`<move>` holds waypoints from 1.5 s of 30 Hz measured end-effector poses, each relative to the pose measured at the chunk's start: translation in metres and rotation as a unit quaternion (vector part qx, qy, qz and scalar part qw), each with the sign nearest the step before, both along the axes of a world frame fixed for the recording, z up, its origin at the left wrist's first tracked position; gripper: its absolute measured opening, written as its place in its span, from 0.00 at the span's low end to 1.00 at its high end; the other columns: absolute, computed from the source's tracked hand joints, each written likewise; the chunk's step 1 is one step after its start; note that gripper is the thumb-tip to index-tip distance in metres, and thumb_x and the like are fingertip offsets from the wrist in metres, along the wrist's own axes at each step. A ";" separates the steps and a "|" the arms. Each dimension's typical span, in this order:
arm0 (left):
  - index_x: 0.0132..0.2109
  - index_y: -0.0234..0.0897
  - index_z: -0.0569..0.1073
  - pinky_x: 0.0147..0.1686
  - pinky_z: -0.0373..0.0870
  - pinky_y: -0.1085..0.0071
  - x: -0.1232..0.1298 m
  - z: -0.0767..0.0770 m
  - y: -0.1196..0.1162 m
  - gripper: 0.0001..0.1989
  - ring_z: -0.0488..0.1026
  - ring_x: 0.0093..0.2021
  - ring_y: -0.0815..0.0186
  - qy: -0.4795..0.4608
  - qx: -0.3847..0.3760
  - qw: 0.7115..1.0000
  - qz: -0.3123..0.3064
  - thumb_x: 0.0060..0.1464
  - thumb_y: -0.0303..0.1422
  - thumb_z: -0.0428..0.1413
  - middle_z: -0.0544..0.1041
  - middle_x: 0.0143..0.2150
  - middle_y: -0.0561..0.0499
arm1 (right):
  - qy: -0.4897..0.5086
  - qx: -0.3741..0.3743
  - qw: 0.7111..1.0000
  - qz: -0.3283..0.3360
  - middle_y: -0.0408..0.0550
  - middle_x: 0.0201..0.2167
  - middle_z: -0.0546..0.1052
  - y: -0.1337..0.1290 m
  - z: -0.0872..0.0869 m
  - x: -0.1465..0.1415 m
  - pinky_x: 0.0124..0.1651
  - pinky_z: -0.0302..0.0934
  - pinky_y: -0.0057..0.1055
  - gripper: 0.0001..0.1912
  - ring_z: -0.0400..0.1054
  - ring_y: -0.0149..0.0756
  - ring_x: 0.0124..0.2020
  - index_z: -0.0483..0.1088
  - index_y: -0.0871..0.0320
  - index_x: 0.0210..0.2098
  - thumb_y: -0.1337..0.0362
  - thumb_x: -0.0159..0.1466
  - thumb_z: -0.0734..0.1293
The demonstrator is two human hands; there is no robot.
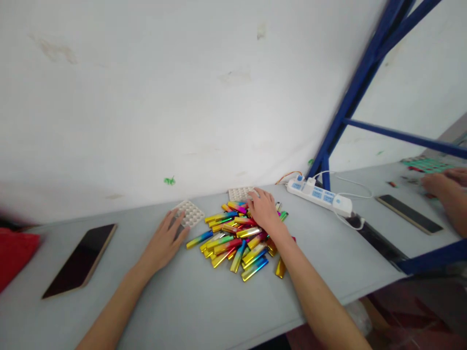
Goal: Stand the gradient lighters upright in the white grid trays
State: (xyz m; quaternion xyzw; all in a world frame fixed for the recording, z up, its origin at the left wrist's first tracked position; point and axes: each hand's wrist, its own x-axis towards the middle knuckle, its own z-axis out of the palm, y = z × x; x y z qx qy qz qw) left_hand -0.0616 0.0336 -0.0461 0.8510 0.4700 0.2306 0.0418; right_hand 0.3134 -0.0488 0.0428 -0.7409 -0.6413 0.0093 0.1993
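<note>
A heap of shiny, narrow metallic cases [226, 243] in yellow, blue, red and green lies on the grey table. They resemble lighter casings, but I cannot tell for sure. My left hand [165, 243] rests left of the heap, fingers spread, their tips at the near edge of a white tray with rows of round hollows [188, 214]. Over the heap's far right side lies my right hand [263, 209], fingers stretched forward and slightly bent. Its fingertips reach a second white tray [239, 194], partly covered by the hand. What lies under my right palm is hidden.
At left are a dark phone [82, 260] and a red item [14, 253]. A white power strip [319, 194] with cables lies right of the heap, by a blue metal frame [339, 121]. Beyond it, another person's hand [441, 184] and a second phone [408, 214] are visible.
</note>
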 end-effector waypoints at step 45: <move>0.80 0.44 0.63 0.77 0.67 0.48 0.087 0.068 -0.014 0.47 0.69 0.75 0.45 -0.151 -0.019 0.985 -0.083 0.63 0.56 0.68 0.67 0.75 0.38 | 0.392 0.071 0.916 -0.048 0.59 0.59 0.83 0.020 0.024 0.019 0.52 0.83 0.37 0.24 0.86 0.40 0.49 0.72 0.61 0.68 0.63 0.76 0.63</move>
